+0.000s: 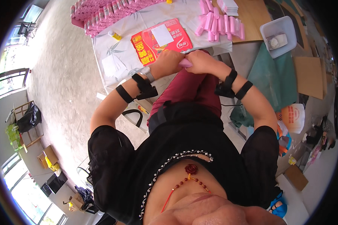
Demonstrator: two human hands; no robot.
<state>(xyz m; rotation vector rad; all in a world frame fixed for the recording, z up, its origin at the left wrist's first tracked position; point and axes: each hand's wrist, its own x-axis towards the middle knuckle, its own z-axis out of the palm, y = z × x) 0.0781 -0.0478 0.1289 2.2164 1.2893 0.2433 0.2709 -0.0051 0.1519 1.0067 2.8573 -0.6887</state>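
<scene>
Between my two hands, at the table's front edge and above my lap, is a small pink roll [185, 63], which looks like rolled plastic film. My left hand [169, 62] has its fingers closed on one end of it. The other end is in the closed fingers of my right hand [202, 62], so most of the roll is hidden. Just beyond my hands lies a flat red printed cardboard sheet [144, 48] with a white paper slip [162, 35] on it. More white slips [113, 66] lie left of the cardboard.
Loose pink rolls [214, 25] are heaped at the table's right. Many banded pink rolls [101, 17] are stacked at the back left. A yellow bottle [115, 35] lies near them. White slips [229, 6] are piled behind the heap. A white plastic bin [266, 32] stands further right.
</scene>
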